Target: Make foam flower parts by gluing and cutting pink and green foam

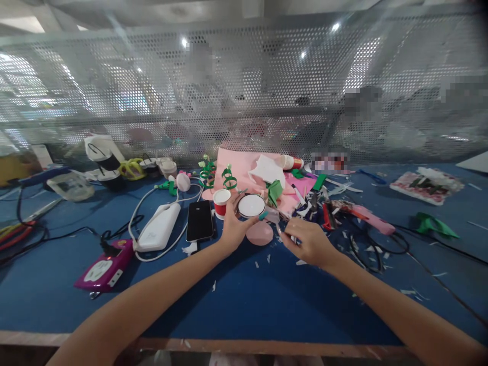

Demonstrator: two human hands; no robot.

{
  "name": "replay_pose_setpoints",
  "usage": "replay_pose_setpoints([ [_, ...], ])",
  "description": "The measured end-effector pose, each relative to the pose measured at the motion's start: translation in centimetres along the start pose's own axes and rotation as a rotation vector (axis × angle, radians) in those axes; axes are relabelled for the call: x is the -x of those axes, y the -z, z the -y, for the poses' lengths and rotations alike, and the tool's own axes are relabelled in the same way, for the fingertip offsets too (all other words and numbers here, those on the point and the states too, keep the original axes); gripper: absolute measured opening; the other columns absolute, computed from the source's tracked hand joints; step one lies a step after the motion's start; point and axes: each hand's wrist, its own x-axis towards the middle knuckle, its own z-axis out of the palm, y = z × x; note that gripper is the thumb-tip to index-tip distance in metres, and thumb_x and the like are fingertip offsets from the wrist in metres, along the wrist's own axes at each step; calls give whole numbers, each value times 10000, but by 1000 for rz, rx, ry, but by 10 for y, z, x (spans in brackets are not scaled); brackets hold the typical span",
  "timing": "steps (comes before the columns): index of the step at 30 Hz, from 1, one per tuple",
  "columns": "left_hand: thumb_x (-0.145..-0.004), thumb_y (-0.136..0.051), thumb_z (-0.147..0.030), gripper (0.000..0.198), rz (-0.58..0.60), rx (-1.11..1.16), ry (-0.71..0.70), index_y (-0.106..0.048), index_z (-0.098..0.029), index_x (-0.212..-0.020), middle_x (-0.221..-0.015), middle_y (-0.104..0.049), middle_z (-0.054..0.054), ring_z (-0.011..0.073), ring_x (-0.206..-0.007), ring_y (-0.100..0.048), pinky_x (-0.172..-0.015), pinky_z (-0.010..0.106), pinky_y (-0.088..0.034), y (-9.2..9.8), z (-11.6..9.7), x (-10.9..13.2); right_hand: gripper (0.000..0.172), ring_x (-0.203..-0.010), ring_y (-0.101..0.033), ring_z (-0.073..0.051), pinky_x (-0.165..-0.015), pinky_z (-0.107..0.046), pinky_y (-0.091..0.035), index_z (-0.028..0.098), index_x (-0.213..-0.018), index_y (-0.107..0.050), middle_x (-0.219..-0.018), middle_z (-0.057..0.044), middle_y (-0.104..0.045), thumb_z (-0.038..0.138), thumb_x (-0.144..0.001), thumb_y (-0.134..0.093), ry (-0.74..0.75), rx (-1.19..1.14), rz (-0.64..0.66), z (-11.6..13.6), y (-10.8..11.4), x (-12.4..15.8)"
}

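My left hand (237,226) is closed round the edge of a round white piece with a dark rim (251,205). Its depth is hidden from this angle. A teal patch shows at the thumb. Opposite it, my right hand (307,241) is curled with thumb and fingers pinched together; what they hold, if anything, I cannot make out. Between the two hands, a flat pink paper circle (260,232) lies on the table, just below the white piece. Left of my left hand stands a small red and white paper cup (221,204).
A black phone (200,221), white power bank (158,227) and purple power strip (104,267) lie left on the blue table (244,305). Pink paper (232,165), green spirals (229,178) and scraps lie behind. A pink glue gun (371,219) lies right. Perforated metal (244,91) rises behind.
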Motion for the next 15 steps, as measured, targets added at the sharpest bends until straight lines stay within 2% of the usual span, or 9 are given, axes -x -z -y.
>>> replay_pose_setpoints([
  [2,-585,-784,-269,766,-3,2,-1,-375,-212,-1230,-1347,-437,140,271,-1268,-411,-1060,439,-350,0,0,0,222,-675,-521,-178,-614,-287,-404,194,-676,-487,-670,-43,-537,288,-871,-435,-196,81,-39,-1,-8,-3],
  [3,-578,-787,-264,771,-8,1,-1,-376,-211,-1228,-1344,-440,140,271,-1266,-413,-1059,441,-350,0,0,-1,190,-742,-529,-199,-642,-300,-415,192,-727,-495,-729,-58,-550,322,-859,-457,-250,98,-13,-1,-14,-4],
  [7,-565,-789,-246,781,-22,-12,-22,-377,-197,-1227,-1338,-448,152,275,-1263,-416,-1057,447,-345,0,0,0,262,-918,-485,-287,-743,-383,-424,159,-855,-505,-905,-128,-539,374,-734,-593,-341,141,72,1,-37,-9],
  [10,-574,-781,-234,759,-20,-4,-36,-385,-196,-1219,-1332,-458,155,277,-1254,-426,-1044,453,-357,1,1,1,305,-939,-462,-310,-790,-417,-404,141,-871,-511,-924,-139,-524,303,-648,-641,-437,116,101,1,-48,-13],
  [15,-572,-785,-228,744,-35,-8,-27,-403,-203,-1210,-1324,-467,142,272,-1249,-432,-1052,452,-349,1,4,2,216,-837,-513,-262,-761,-384,-405,161,-808,-539,-809,-86,-561,261,-643,-637,-538,-25,159,-2,-55,-20],
])
